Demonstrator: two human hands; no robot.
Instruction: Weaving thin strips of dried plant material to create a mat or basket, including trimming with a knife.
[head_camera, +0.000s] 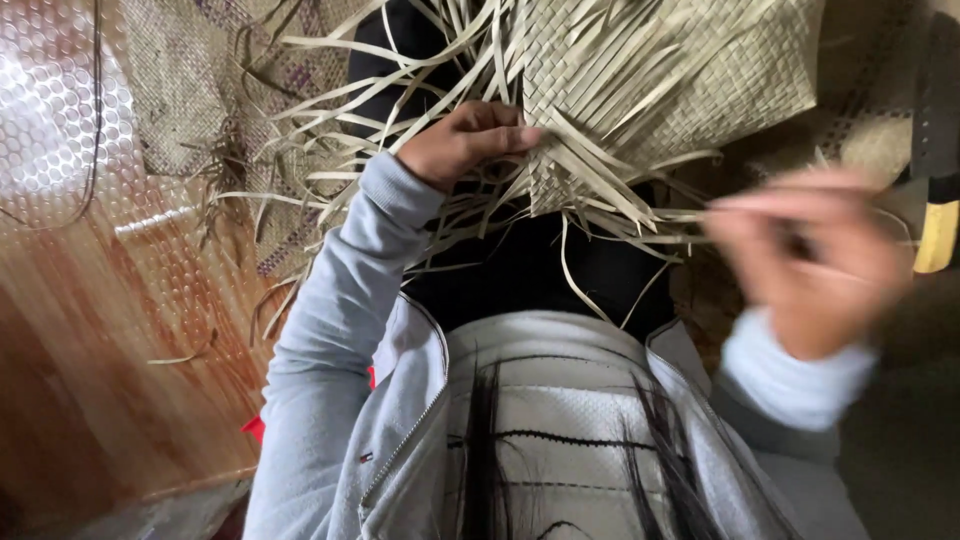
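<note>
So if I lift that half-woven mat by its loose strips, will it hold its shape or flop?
Probably flop at the edge: the loose strips curl and droop in all directions below the woven mat. The woven part looks flat and thin, so likely light and bendy rather than stiff. The left hand pinches it at the woven edge, a seemingly firmer hold; the right hand is blurred.

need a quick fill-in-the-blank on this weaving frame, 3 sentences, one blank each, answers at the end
1. The left hand pinches loose strips at the edge of a half-finished woven ____.
2. The right hand is motion-blurred and pulls a single strip out to the ____ of the picture.
3. The floor covering on the left has an embossed pattern of ____ cells.

Missing words: mat; right; hexagonal
</note>
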